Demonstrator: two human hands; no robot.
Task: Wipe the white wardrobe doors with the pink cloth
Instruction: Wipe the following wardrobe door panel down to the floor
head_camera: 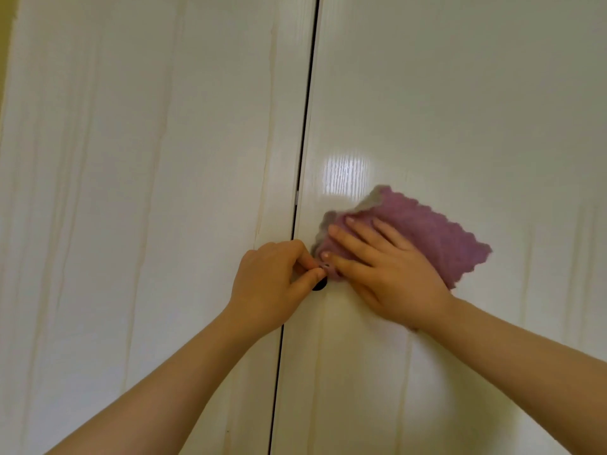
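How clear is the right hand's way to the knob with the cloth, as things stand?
Probably not clear. The right hand presses the pink cloth flat on the right door, close beside the knob, but the left hand pinches the knob and covers most of it.

At the far upper left of the frame I see a thin strip of yellowish wall (4, 44). Just below the middle sits a small dark round spot (319, 286), a tiny greyish piece (325, 265) right above it. A bright glare (346, 174) shines above those.
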